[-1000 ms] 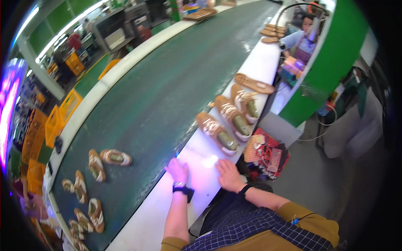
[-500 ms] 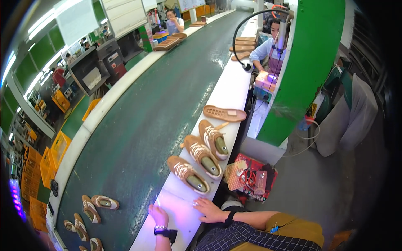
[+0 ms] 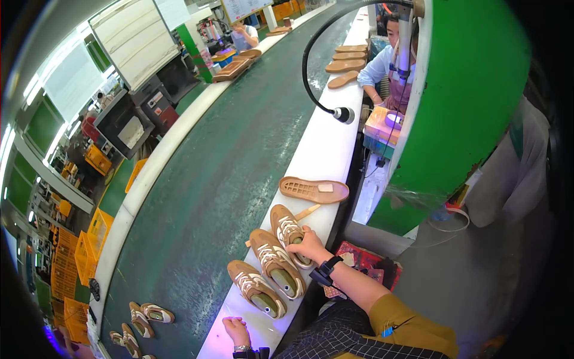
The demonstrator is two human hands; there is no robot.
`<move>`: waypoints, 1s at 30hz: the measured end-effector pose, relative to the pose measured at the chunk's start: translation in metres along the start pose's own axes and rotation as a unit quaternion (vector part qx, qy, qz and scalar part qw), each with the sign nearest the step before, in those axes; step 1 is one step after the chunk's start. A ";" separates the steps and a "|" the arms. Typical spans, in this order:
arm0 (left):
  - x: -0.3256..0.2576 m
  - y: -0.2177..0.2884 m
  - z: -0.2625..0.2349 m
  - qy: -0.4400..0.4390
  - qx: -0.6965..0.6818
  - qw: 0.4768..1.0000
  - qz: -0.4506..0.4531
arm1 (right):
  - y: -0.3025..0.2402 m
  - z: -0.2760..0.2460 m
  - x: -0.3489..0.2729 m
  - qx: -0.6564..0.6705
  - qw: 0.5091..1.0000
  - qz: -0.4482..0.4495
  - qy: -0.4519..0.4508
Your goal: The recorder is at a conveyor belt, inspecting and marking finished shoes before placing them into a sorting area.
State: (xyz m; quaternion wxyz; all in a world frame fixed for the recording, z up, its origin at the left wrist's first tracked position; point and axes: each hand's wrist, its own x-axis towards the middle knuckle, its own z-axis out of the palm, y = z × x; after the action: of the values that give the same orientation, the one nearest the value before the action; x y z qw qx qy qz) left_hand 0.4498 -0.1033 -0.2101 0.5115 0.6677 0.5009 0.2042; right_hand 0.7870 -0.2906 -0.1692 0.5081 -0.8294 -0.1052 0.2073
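Note:
Three tan lace-up sneakers with white laces and olive insides stand side by side on a white ledge. My right hand (image 3: 307,246) grips the farthest sneaker (image 3: 284,224) around its ankle opening, thumb on one side and fingers across the top. The middle sneaker (image 3: 266,250) and the nearest sneaker (image 3: 246,277) are untouched. Low over the ledge, my left hand (image 3: 237,331) has its fingers curled, with nothing visible in them. Just beyond the held sneaker lie a tan strip (image 3: 307,211) and a brown shoe sole (image 3: 299,189).
The green conveyor belt (image 3: 197,173) runs along the left, carrying several more sneakers (image 3: 141,320). A black gooseneck lamp (image 3: 342,114) arches over the white ledge (image 3: 317,140). On the right stands a green panel (image 3: 472,113); a co-worker (image 3: 382,69) sits behind it beside several soles (image 3: 347,64).
My right hand has moved from the ledge to the farthest sneaker and taken hold of it. My left hand stays near the ledge, its fingers curled. The whole view has shifted.

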 end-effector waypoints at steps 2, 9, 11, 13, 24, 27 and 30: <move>0.003 -0.006 0.005 0.015 -0.032 0.999 -0.018 | 0.007 0.001 0.010 0.030 0.999 0.009 -0.027; -0.012 -0.047 0.009 0.032 -0.053 0.997 -0.051 | -0.001 0.001 -0.022 0.041 0.979 -0.173 0.097; -0.015 -0.069 0.005 0.028 -0.003 0.995 -0.100 | -0.015 -0.004 -0.040 -0.020 0.947 -0.284 0.146; -0.017 -0.072 0.006 0.037 0.003 0.996 -0.081 | -0.024 -0.012 -0.051 -0.033 0.941 -0.300 0.150; -0.017 -0.068 0.010 0.041 -0.008 0.996 -0.073 | -0.022 -0.027 -0.063 -0.080 0.931 -0.319 0.161; -0.019 -0.065 0.010 0.043 -0.003 0.997 -0.067 | -0.019 -0.029 -0.065 -0.087 0.929 -0.320 0.163; -0.021 -0.064 0.010 0.048 -0.014 0.996 -0.068 | -0.019 -0.031 -0.063 -0.088 0.929 -0.321 0.159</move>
State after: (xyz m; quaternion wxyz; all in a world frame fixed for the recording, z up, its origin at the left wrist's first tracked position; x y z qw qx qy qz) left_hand 0.4189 -0.1281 -0.2660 0.5087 0.6143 0.5663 0.2078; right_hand 0.7452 -0.3307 -0.1252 0.4827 -0.8145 -0.3020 -0.1115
